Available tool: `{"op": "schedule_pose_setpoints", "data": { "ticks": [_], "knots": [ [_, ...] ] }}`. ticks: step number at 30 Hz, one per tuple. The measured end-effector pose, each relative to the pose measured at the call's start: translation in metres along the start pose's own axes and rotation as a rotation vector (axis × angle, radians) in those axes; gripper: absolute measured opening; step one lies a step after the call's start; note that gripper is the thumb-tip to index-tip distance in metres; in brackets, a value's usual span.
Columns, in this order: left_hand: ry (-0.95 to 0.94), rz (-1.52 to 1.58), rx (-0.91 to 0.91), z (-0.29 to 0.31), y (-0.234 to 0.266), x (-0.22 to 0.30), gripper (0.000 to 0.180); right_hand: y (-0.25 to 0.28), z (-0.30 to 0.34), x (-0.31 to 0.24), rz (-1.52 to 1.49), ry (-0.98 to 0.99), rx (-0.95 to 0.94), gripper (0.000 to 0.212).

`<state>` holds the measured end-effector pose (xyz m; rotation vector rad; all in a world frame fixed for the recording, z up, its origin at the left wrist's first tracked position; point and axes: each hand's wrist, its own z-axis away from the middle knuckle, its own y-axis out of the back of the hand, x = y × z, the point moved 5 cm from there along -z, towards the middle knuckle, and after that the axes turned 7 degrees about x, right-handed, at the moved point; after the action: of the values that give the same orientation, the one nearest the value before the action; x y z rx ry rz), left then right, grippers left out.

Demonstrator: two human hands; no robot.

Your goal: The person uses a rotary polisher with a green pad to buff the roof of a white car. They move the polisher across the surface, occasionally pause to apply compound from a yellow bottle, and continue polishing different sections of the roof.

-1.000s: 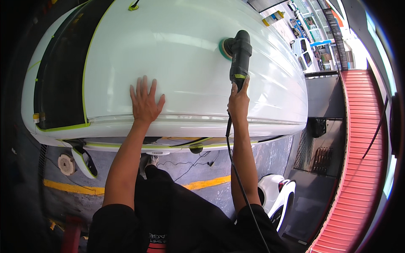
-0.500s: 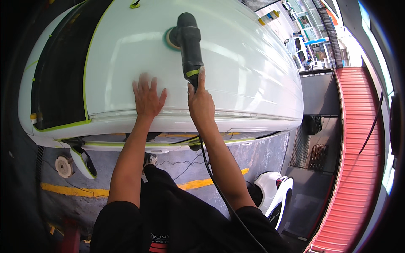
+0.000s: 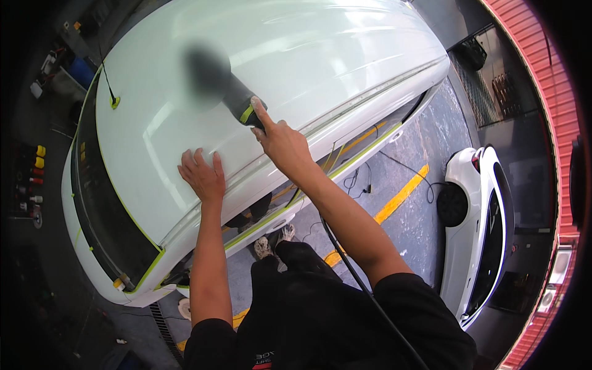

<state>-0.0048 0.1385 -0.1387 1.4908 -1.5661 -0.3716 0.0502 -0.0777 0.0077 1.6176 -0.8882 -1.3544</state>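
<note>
A black short-sleeved shirt [image 3: 320, 327] tops dark trousers [image 3: 303, 256] and mottled shoes [image 3: 263, 248].

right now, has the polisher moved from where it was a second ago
Yes, the polisher has moved along the roof, closer to the windshield and antenna.

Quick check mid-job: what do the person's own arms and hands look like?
Left hand and right hand are gloveless, and both wrists are bare. Short black sleeves leave the forearms uncovered; the black shirt has pale lettering and a red mark.
</note>
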Motion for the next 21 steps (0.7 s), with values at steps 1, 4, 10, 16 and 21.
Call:
{"op": "schedule_pose_setpoints", "data": {
  "ticks": [1, 4, 10, 16, 21],
  "knots": [
    [-0.019, 0.002, -0.033, -0.006, -0.005, 0.011, 0.056, 0.009, -0.009, 0.014, -0.011, -0.016, 0.033, 0.072],
    [-0.088, -0.042, -0.112, -0.018, -0.011, 0.05, 0.058, 0.039, -0.045, 0.066, -0.039, -0.117, 0.076, 0.072],
    [-0.105, -0.086, -0.124, -0.02, -0.015, 0.058, 0.059, 0.086, -0.126, 0.158, -0.032, -0.287, 0.232, 0.071],
    [-0.106, -0.122, -0.162, -0.022, -0.016, 0.062, 0.059, 0.09, -0.188, 0.173, -0.072, -0.362, 0.231, 0.073],
    [-0.102, -0.111, -0.166, -0.022, -0.018, 0.061, 0.057, 0.059, -0.185, 0.141, -0.095, -0.206, 0.193, 0.072]
  ]
}}
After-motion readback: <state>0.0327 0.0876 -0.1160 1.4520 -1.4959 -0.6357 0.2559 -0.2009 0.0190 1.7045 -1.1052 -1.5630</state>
